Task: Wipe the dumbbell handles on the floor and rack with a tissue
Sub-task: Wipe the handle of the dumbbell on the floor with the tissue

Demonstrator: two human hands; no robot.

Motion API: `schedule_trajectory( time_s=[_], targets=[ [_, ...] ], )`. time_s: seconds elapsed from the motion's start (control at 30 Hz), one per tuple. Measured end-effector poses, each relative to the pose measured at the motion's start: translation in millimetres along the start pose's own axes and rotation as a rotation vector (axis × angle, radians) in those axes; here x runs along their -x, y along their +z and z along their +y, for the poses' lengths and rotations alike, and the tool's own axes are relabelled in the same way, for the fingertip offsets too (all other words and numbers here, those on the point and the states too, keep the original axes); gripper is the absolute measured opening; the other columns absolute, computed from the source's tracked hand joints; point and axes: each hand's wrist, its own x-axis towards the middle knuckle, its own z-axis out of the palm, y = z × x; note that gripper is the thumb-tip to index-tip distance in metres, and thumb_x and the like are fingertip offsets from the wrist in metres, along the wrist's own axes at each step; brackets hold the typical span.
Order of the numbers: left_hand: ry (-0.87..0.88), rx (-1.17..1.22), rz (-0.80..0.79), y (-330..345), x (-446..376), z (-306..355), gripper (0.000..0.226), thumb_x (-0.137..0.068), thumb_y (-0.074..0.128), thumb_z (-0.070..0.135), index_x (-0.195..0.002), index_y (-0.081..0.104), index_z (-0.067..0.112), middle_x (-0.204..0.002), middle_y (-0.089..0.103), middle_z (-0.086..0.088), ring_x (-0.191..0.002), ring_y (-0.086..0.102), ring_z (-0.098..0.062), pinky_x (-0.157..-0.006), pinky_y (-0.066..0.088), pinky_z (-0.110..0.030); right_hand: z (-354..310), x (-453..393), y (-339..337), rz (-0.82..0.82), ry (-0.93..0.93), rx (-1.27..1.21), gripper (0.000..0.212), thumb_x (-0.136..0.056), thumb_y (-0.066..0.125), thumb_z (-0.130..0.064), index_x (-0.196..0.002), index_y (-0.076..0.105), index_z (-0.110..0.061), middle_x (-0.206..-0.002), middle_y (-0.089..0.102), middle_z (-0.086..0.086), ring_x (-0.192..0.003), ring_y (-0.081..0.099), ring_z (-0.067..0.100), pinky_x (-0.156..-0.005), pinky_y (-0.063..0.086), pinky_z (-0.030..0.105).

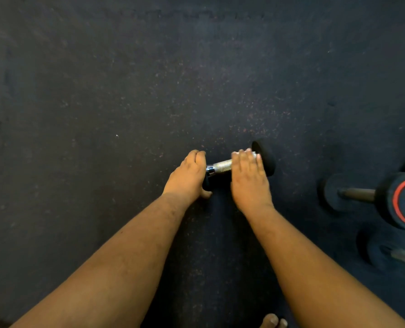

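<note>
dumbbell (222, 167) lies on the dark speckled floor (126, 91). left hand (189, 175) grips its near end, hiding that head; right hand (248, 178) curls over the handle with a white tissue (245, 153). right of it, well apart, two more dumbbells (386, 197).

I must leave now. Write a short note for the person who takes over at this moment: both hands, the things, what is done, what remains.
Left hand grips the near end of the small dumbbell on the floor.
Right hand lies over its metal handle; a bit of white tissue shows at the fingertips.
Wiping of this handle is under way.
Left: two dumbbells at right. No rack in view.
</note>
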Motion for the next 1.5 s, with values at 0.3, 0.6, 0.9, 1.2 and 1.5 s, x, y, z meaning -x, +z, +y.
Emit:
schedule_trajectory(
  time_s=[0.3,0.6,0.9,1.2,1.5],
  targets=[
    [-0.007,0.008,0.004,1.5,2.7,1.3,0.116,-0.067,0.093,0.031,-0.155,0.021,0.010,-0.161,0.021,-0.010,-0.145,0.035,-0.029,-0.112,0.040,-0.045,-15.0,-20.4,-11.6,-0.063,-0.218,-0.145,0.055,-0.087,0.061,-0.015,-0.140,0.048,-0.012,-0.136,0.054,0.007,-0.135,0.045,0.026,-0.124,0.017,0.049],
    [0.014,0.011,0.012,1.0,1.0,-0.9,0.110,-0.067,0.093,0.028,-0.152,0.025,0.010,-0.157,0.025,-0.006,-0.139,0.041,-0.028,-0.107,0.044,-0.044,-36.1,1.7,11.9,0.071,-0.172,-0.135,0.068,-0.093,0.057,-0.013,-0.154,0.028,-0.001,-0.161,0.031,0.018,-0.152,0.021,0.033,-0.124,0.015,0.049],
    [0.015,0.009,-0.021,-4.6,-4.9,-3.1,0.112,-0.066,0.092,0.032,-0.153,0.024,0.011,-0.155,0.028,-0.006,-0.137,0.043,-0.028,-0.106,0.046,-0.044,-43.8,23.1,37.6,0.112,0.006,-0.247,0.082,-0.089,0.051,-0.003,-0.158,0.008,-0.001,-0.167,0.001,0.017,-0.154,0.002,0.034,-0.123,0.013,0.053],
    [0.001,0.032,-0.059,-10.4,-10.0,-4.4,0.115,-0.066,0.093,0.035,-0.154,0.023,0.013,-0.156,0.029,-0.008,-0.138,0.042,-0.028,-0.109,0.042,-0.043,-65.2,11.1,21.2,0.160,0.690,-1.403,0.077,-0.102,0.043,-0.003,-0.161,-0.003,-0.023,-0.167,0.011,0.000,-0.149,0.026,0.013,-0.119,0.030,0.028],
    [0.001,0.013,-0.041,-6.0,-7.6,-4.0,0.113,-0.064,0.094,0.038,-0.151,0.025,0.014,-0.153,0.031,-0.007,-0.134,0.045,-0.029,-0.104,0.046,-0.046,-41.1,-20.2,-15.5,0.394,1.368,-2.300,0.036,-0.099,0.053,-0.010,-0.135,0.058,-0.010,-0.123,0.066,0.004,-0.119,0.060,0.017,-0.114,0.034,0.043]
  ],
)
